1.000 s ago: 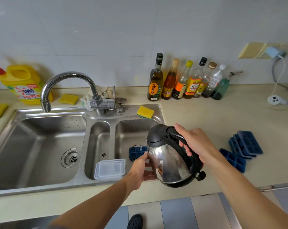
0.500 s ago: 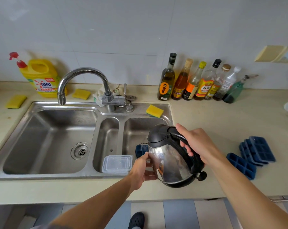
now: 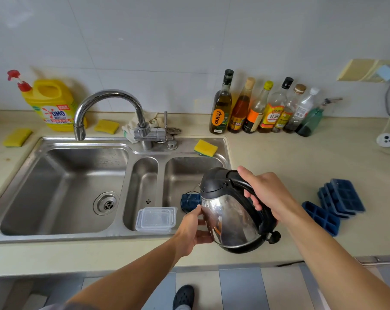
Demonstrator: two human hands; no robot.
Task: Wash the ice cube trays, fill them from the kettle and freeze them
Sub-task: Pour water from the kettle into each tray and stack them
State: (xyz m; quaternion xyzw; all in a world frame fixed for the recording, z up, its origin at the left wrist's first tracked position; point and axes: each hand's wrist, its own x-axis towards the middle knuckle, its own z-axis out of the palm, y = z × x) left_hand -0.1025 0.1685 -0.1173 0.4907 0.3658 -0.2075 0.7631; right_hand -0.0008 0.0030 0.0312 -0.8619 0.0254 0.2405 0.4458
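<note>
My right hand (image 3: 272,198) grips the black handle of a steel kettle (image 3: 229,222), which is tilted left over the right basin's near rim. My left hand (image 3: 191,231) cups the kettle's left side, thumb and curled fingers against the steel. Just past the kettle's lip, a blue ice cube tray (image 3: 189,201) lies in the right basin, partly hidden by the kettle. Two stacked blue trays (image 3: 343,196) and a single blue tray (image 3: 321,218) sit on the counter to the right.
A clear plastic container (image 3: 157,219) rests on the sink's near rim (image 3: 77,237) by the narrow middle basin. The faucet (image 3: 109,101) arcs over the left basin. A yellow sponge (image 3: 205,148), several bottles (image 3: 220,108) and a detergent jug (image 3: 51,104) line the back.
Both hands and the kettle keep the same pose. Only my view has shifted, bringing more of the left counter and the detergent jug into sight.
</note>
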